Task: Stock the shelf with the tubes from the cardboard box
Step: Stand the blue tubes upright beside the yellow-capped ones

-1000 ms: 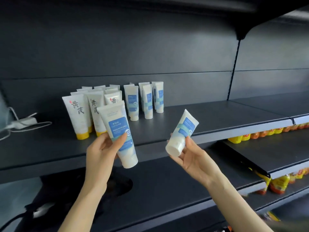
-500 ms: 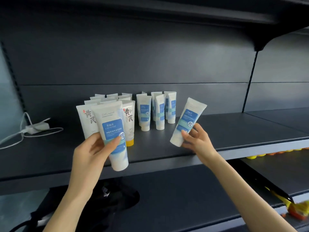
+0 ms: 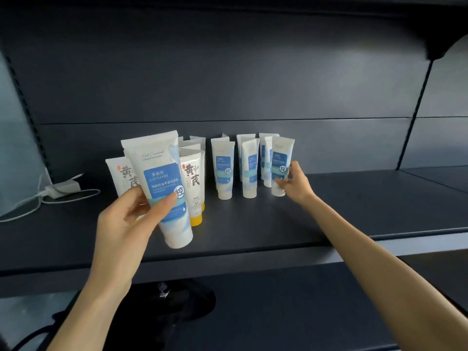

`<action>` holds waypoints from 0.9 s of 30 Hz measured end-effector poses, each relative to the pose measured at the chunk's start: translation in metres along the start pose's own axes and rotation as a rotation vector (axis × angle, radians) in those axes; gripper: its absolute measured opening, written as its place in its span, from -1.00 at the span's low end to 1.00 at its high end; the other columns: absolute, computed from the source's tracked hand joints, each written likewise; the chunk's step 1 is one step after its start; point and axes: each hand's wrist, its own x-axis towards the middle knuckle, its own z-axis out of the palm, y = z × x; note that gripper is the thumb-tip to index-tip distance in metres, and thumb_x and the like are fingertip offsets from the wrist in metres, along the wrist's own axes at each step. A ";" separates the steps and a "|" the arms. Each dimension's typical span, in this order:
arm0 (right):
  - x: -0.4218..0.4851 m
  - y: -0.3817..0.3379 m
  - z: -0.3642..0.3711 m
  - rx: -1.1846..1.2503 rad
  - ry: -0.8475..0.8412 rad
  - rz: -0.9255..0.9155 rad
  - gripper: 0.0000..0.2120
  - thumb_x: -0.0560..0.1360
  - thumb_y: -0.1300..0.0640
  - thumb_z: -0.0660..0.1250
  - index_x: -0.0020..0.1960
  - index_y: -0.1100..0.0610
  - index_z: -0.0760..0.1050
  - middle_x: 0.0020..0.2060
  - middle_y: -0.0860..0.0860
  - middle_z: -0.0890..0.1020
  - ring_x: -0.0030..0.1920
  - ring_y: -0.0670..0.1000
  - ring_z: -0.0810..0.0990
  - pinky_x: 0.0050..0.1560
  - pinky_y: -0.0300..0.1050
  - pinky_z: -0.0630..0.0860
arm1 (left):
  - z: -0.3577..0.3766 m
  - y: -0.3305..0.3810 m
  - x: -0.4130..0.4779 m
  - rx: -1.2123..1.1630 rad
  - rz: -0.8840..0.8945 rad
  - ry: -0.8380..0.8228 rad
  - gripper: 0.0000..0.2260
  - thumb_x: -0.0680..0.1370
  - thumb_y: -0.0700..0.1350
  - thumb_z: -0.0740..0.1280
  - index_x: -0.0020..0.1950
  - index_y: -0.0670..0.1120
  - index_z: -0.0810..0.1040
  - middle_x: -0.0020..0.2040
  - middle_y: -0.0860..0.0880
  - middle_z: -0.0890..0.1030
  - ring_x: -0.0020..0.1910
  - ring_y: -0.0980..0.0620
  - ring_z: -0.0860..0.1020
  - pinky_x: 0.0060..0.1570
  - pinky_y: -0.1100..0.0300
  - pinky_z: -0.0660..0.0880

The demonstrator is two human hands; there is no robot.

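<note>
One tube (image 3: 281, 165) upright between right fingers (image 3: 295, 170)

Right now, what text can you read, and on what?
"控": blue-label tube in the left hand; also the rightmost tube, gripped by the right hand.
"黄芪": yellow-capped tube.
"Oil Control", probably: script atop that blue-label tube.
All smaller print: too blurred.

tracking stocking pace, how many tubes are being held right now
2: a blue-label tube gripped in the left hand, and a second tube upright on the shelf, held by the right hand.
</note>
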 end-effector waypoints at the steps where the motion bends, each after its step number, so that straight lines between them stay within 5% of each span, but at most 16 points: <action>1: 0.004 0.002 0.003 -0.002 -0.007 0.000 -0.68 0.52 0.31 0.30 0.23 0.23 0.30 0.12 0.02 0.50 0.07 0.00 0.47 0.04 -0.09 0.44 | 0.003 0.000 0.000 -0.007 -0.002 -0.003 -0.81 0.38 -0.07 0.41 -0.03 -0.01 0.62 -0.08 0.09 0.69 -0.08 0.14 0.65 -0.13 0.32 0.57; 18: 0.024 0.008 0.006 -0.090 -0.057 0.106 -0.57 0.50 0.24 0.37 0.31 0.21 0.32 0.25 0.11 0.49 0.22 0.07 0.48 0.14 -0.10 0.41 | 0.016 -0.004 -0.005 -0.005 -0.014 -0.049 -0.79 0.36 -0.08 0.40 -0.01 -0.04 0.62 -0.06 0.08 0.69 -0.06 0.14 0.65 -0.12 0.32 0.57; 23: 0.001 -0.013 0.005 -0.174 0.130 0.061 -0.49 0.49 0.23 0.36 0.38 0.16 0.27 0.37 0.17 0.25 0.40 0.16 0.18 0.34 -0.02 0.24 | 0.017 -0.001 -0.006 -0.002 -0.015 -0.063 -0.75 0.36 -0.05 0.41 0.01 -0.06 0.62 -0.03 0.04 0.69 -0.01 0.07 0.64 0.04 0.06 0.58; 27: -0.038 -0.042 0.008 -0.153 0.181 -0.126 -0.48 0.48 0.35 0.29 0.39 0.19 0.25 0.39 0.16 0.20 0.40 0.17 0.12 0.24 -0.19 0.17 | 0.022 0.002 -0.003 -0.013 -0.021 -0.074 -0.76 0.36 -0.02 0.42 -0.01 -0.05 0.63 -0.04 0.04 0.69 0.01 0.02 0.64 0.05 0.03 0.54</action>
